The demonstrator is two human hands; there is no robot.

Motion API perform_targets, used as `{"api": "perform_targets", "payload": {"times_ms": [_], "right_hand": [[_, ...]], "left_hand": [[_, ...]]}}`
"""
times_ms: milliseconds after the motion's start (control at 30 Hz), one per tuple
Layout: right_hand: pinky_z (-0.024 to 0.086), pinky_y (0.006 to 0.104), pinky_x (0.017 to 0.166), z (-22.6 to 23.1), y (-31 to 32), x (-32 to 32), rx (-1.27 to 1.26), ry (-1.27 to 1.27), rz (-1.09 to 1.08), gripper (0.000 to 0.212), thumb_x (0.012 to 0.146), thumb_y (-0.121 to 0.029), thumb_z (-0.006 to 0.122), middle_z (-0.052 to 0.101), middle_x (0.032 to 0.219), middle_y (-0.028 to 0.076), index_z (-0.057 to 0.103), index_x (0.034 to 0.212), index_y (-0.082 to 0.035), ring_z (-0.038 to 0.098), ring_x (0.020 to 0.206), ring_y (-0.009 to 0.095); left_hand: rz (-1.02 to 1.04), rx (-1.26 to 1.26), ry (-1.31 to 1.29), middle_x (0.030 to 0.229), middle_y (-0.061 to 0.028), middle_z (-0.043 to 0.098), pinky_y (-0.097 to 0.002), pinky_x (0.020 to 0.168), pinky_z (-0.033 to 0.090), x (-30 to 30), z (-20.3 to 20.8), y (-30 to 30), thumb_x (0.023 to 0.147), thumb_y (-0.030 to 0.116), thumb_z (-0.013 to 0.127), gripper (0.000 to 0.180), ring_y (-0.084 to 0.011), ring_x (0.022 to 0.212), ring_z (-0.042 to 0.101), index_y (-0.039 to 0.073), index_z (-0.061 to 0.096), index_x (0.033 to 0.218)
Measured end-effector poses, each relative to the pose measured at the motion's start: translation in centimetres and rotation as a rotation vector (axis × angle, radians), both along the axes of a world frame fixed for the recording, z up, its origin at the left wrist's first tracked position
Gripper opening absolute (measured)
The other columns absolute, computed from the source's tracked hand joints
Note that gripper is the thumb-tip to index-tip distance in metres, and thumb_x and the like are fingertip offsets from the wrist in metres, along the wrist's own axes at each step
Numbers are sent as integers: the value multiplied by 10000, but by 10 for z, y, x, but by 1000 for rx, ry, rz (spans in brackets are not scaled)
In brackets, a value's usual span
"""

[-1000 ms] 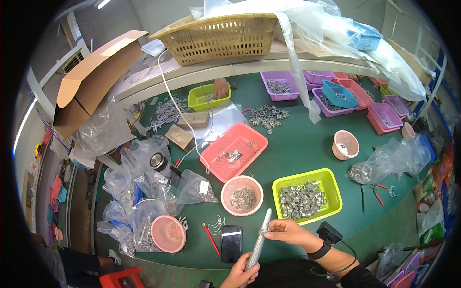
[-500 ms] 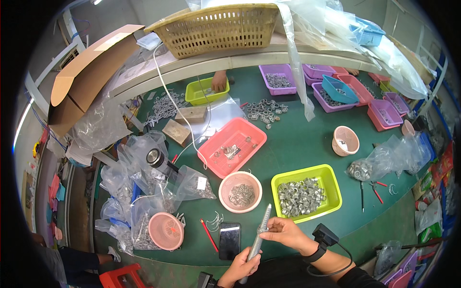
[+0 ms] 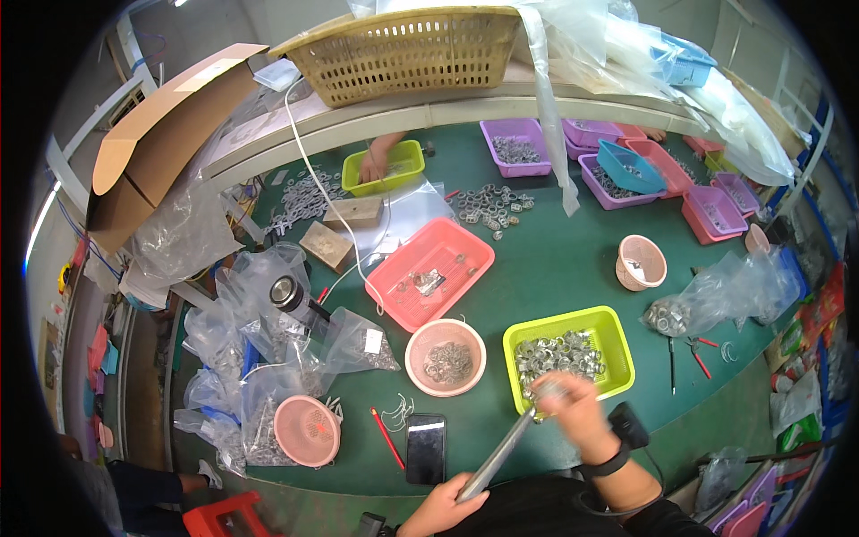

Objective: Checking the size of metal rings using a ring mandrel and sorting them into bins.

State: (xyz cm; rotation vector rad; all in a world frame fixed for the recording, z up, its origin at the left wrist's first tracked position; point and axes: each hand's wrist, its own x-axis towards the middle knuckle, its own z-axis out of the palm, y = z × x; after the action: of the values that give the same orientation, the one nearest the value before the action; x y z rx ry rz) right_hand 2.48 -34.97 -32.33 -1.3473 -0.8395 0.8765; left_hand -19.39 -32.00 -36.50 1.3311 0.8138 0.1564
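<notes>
My left hand [image 3: 449, 507] is closed round the thick end of a tapered metal ring mandrel [image 3: 502, 458], which slants up to the right. Just past its thin tip, my right hand [image 3: 580, 416] is smeared by motion. A blurred silvery ring [image 3: 551, 392] shows at its fingertips, off the rod. Behind that hand, the lime-green basket [image 3: 619, 344] holds many silver rings [image 3: 557, 351], and the fingers overlap its near edge. Left of it stands a round pink basket [image 3: 413, 374] with small metal pieces inside.
A phone [image 3: 426, 450] and a red pen [image 3: 387, 438] lie left of the mandrel. Beyond is a pink tray [image 3: 479, 259]. Bags of parts [image 3: 268, 412] crowd the left, red-handled pliers [image 3: 701, 357] lie right. Another person's hand [image 3: 374, 166] reaches into a far green tray.
My right hand has drawn the ring off the mandrel's tip and moved right, toward the lime-green basket. The mandrel has tilted further right. The other person's hand has shifted left in the far tray.
</notes>
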Motion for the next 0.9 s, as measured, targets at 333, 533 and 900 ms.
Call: {"api": "perform_targets", "payload": {"times_ms": [333,533,900], "right_hand": [[381,216,707,-11,-11,-12,-32,294,353,273,794,-143,511,484,919,19,488,1035,-17,447,817,70],[389,228,705,-17,-17,-32,-26,212,494,272,757,-126,563,508,889,22,502,997,-14,464,799,77],[363,261,530,9,-7,-36,-180,-270,311,181,768,-177,529,469,666,70,466,780,-8,446,585,140]], "left_hand": [[54,220,-23,589,-89,444,-265,508,387,8,33,-2,716,184,583,226,-119,533,396,16,477,825],[44,196,-70,673,16,485,-166,513,360,3,11,-6,719,141,600,250,-15,593,420,18,504,914],[143,417,18,648,-149,526,-296,534,415,24,41,-9,719,161,574,294,-205,551,523,-2,474,943]]}}
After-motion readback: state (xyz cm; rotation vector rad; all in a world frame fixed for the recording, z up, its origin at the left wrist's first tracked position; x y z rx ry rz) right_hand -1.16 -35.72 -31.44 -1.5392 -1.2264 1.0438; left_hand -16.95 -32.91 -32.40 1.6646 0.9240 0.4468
